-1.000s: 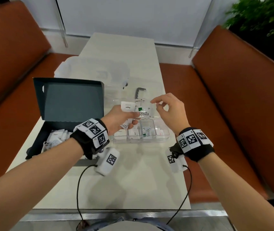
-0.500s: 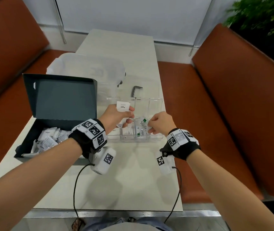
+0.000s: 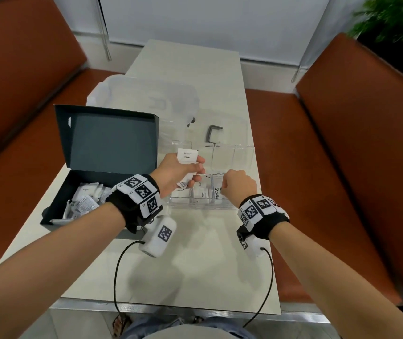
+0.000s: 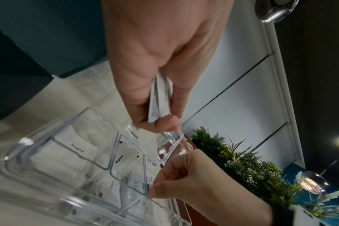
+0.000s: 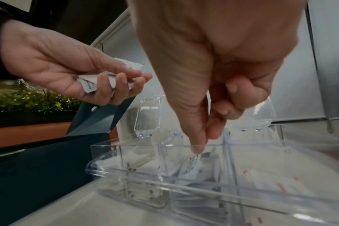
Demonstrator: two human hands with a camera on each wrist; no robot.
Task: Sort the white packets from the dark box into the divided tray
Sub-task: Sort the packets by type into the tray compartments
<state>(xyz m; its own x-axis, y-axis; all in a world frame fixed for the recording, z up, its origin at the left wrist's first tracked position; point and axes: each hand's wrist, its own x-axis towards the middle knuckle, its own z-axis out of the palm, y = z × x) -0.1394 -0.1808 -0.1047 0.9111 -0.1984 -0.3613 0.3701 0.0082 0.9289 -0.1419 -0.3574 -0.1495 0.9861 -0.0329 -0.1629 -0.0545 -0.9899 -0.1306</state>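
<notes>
Your pale rectangular tabletop [image 3: 190,253] carries the open dark cardboard box [image 3: 102,152] on your left, where a heap of small white paper packets [image 3: 85,199] is left to sort. Just to its right stands the clear plastic divided tray [image 3: 195,204] with its lids raised. At least 3 near compartments already hold packets, labelled Sugar, Pepper and Stevia, so by my reading the job is well begun but far from finished.

Your left hand [image 3: 178,174] hangs above the tray, its grip clenched round a small fan of white packets [image 3: 187,155] waiting their turn. Your right hand [image 3: 238,184] reaches down into the Stevia compartment, thumb and forefinger pinching the top edge of a white Stevia packet [image 5: 192,165] that stands among those already filed there.
</notes>
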